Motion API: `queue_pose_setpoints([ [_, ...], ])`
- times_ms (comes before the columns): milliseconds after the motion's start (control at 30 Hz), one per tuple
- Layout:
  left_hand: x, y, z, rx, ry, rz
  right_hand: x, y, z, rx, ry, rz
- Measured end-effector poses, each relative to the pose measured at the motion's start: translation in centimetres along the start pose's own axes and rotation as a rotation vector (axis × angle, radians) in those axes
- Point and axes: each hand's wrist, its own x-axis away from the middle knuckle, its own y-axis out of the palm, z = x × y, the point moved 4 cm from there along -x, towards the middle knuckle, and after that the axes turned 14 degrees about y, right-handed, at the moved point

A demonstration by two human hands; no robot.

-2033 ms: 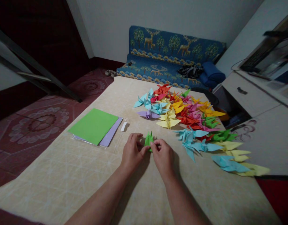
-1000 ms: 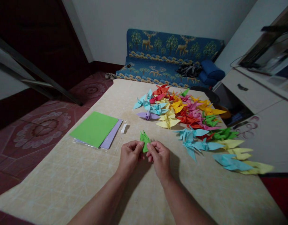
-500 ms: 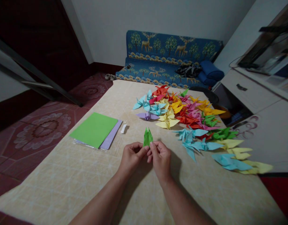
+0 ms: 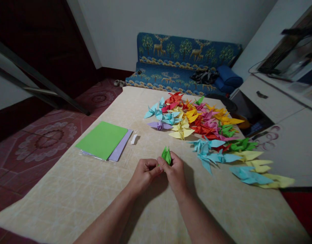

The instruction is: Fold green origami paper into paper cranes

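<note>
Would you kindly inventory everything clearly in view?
Folded paper: one, green, picture centre
Paper cranes: many, multicoloured, table's right
Sheets: stack, green and purple, table's left
Slip: one, white, beside sheets
Table: one, beige, foreground
Sofa: one, blue, back
Cushions: count unclear, blue, on sofa
Cloth: one, dark, on sofa
Shoes: two, greyish, floor
Cabinet: one, white, right
Frame: one, grey, left
Door: one, dark, left
Left hand: one, bare, at folded paper
Right hand: one, bare, holding folded paper

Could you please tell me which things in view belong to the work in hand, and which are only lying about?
Seem to belong:
folded green paper
green sheet
purple sheet
paper cranes

Seem only lying about:
small white slip
dark cloth
blue cushion
shoes
</note>
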Motion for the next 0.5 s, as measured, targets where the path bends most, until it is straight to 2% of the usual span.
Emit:
queue_pose_setpoints([
  [267,0.3,0.4,0.5,0.081,-0.063,-0.136,-0.5,-1.0,1.6,-0.162,0.082,0.036],
  [367,0.3,0.4,0.6,0.114,-0.054,-0.198,-0.5,-1.2,1.7,-0.161,0.078,0.085],
  [500,0.2,0.4,0.6,0.113,-0.024,-0.223,-0.3,-1.3,1.6,-0.184,0.079,0.178],
])
